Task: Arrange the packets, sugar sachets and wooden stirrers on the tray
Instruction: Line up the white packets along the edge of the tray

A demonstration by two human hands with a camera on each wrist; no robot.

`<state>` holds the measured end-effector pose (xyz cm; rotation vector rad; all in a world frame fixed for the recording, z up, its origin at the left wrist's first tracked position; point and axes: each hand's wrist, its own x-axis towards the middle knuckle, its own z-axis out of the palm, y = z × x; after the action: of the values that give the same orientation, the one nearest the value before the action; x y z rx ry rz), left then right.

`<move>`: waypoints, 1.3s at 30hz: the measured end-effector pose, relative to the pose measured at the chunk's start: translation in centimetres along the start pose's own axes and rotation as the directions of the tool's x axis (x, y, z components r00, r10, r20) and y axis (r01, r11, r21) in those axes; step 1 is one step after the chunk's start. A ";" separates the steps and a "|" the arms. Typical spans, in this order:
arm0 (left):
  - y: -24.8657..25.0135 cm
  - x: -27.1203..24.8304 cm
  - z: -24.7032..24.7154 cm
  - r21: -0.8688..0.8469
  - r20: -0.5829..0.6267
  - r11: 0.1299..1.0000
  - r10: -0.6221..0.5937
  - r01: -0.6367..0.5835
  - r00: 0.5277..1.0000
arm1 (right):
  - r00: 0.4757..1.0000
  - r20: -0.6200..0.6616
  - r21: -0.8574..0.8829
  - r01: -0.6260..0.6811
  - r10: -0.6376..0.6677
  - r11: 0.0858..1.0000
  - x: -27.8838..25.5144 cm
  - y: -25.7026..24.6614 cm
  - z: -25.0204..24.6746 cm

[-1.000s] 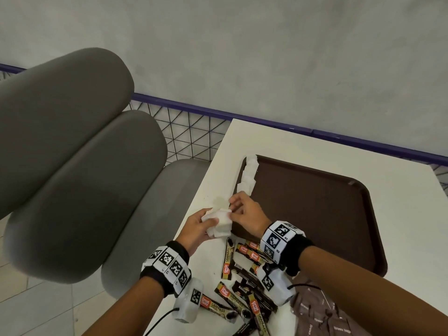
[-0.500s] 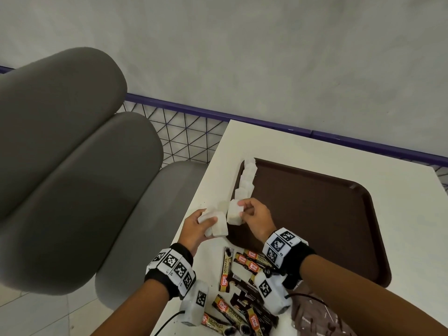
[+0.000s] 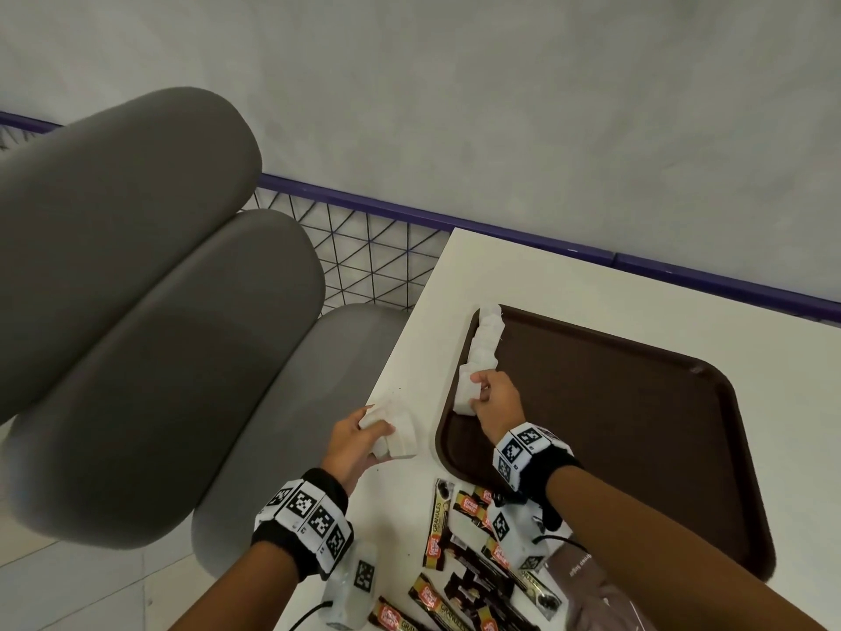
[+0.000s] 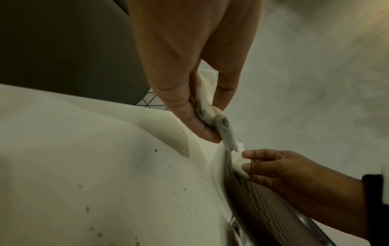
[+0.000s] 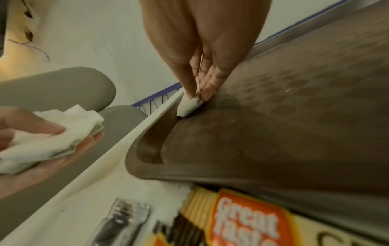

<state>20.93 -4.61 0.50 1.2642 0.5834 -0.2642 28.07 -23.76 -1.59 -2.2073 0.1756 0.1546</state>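
Note:
A brown tray lies on the white table. A row of white sugar sachets runs along the tray's left rim. My right hand pinches one white sachet and holds it against the near end of that row, by the tray's left wall. My left hand hovers just left of the tray and grips a small bundle of white sachets. Coffee stick packets lie loose on the table in front of the tray.
A grey cushioned chair stands left of the table, close to its edge. A purple rail with wire mesh runs behind. Brown sugar packets lie at the bottom right under my right forearm.
My right hand took one sachet from the bundle in my left hand and carried it right and forward onto the tray's left rim. The left hand stayed beside the tray.

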 end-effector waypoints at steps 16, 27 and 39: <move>-0.1 0.2 1.0 0.040 0.018 0.998 0.048 -0.048 0.999 | 0.990 -0.048 0.015 0.131 -0.130 0.991 -1.9 -1.4 -1.1; 0.0 -0.4 1.9 0.033 0.041 0.994 0.105 -0.107 0.994 | 0.952 0.238 0.291 0.121 -0.194 0.949 -6.1 -3.4 -0.3; 0.4 -0.8 2.5 0.005 0.057 0.995 0.100 -0.100 0.993 | 0.959 0.273 0.232 0.007 -0.072 0.973 -6.0 -3.3 -0.2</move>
<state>21.17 -6.94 1.69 1.2852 0.4694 -0.2185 22.83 -21.53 2.19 -1.9325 -0.0097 0.4023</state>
